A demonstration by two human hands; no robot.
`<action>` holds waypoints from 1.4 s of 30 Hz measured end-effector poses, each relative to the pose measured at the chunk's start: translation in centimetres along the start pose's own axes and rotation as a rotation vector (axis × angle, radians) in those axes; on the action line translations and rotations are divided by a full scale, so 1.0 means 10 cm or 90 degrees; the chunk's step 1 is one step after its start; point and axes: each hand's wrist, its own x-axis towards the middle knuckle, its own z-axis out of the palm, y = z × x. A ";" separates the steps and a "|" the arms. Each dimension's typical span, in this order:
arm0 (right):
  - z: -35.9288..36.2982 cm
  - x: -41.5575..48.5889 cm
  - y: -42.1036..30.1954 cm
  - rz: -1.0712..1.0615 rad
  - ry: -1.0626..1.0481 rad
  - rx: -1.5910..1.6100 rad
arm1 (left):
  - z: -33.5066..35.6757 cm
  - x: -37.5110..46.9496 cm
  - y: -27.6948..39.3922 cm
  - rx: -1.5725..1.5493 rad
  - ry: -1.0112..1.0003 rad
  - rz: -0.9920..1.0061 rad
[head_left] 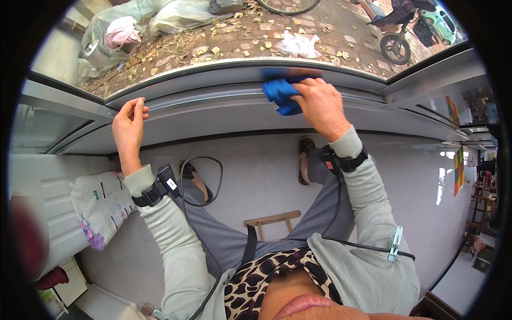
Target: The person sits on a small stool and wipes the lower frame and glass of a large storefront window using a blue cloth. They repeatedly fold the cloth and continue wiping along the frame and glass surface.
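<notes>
My right hand (pixel 320 105) grips a folded blue cloth (pixel 281 96) and holds it against the metal sill track (pixel 224 96) of a large window. A blurred blue reflection shows in the frame just beyond the cloth. My left hand (pixel 131 122) is raised at the left end of the same track, its fingertips drawn together. Whether anything thin lies between them, or whether they touch the frame, I cannot tell. Both wrists carry black straps with small cabled devices.
A white printed bag (pixel 106 204) stands at the left by a white panelled unit (pixel 60 192). A wooden stool (pixel 273 219) is beneath me on the pale tiled floor. Beyond the glass lie bricks with leaves, a white plastic bag (pixel 299 45) and a parked scooter (pixel 396 44).
</notes>
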 end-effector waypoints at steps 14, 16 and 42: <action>-0.06 0.01 0.09 0.036 -0.102 -0.196 | -0.10 -0.06 -0.01 0.004 -0.009 -0.022; -0.02 0.01 0.03 0.047 -0.108 -0.215 | -0.09 -0.06 0.00 0.001 -0.013 -0.024; -0.53 -0.25 1.05 0.383 -0.229 -0.135 | -0.10 -0.05 -0.07 0.025 -0.037 0.006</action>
